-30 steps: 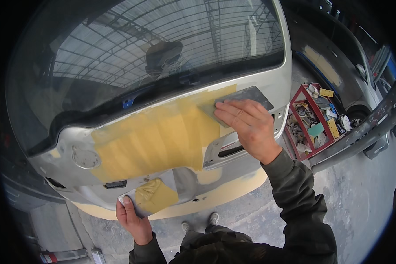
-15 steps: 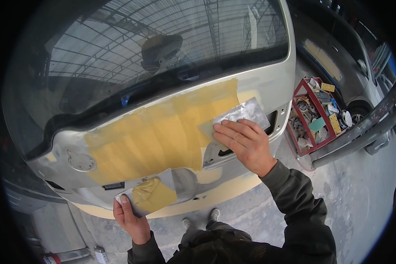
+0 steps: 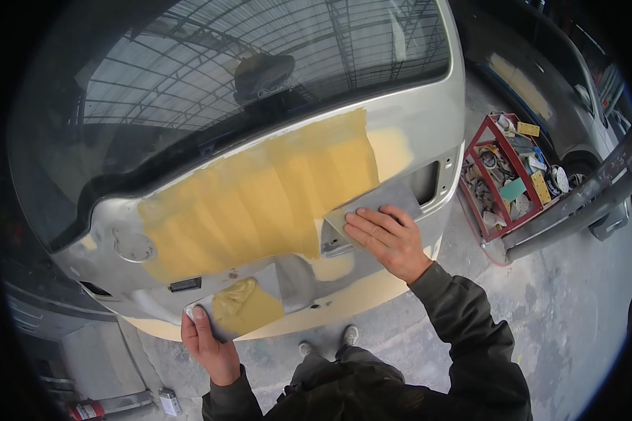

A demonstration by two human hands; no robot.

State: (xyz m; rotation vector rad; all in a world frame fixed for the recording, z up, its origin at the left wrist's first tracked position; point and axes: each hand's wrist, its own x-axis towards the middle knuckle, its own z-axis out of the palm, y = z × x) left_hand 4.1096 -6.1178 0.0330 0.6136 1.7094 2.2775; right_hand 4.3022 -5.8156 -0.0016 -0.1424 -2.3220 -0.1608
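A silver car tailgate (image 3: 428, 116) fills the middle, with a broad layer of yellow body filler (image 3: 260, 193) spread below its rear window (image 3: 281, 42). My right hand (image 3: 393, 244) grips a flat metal spreader (image 3: 393, 198), its fingers laid across the sheet at the right lower edge of the filler. In my left hand (image 3: 214, 349), thumb on top, is a flat mixing plate (image 3: 268, 281) carrying a mound of yellow filler (image 3: 240, 303). The plate is held in front of the tailgate's lower part. Fingers beneath both sheets are partly hidden.
To the right stands a red-framed cart (image 3: 495, 224) full of cans, pads and tools. Beyond it is a dark grey car (image 3: 541, 77) with a filler patch. A small metal can (image 3: 169, 403) rests on the concrete floor (image 3: 470, 316) at lower left.
My right hand and the spreader have moved slightly down, and the filler's right edge is now uncovered. The left hand holds the plate in nearly the same place.
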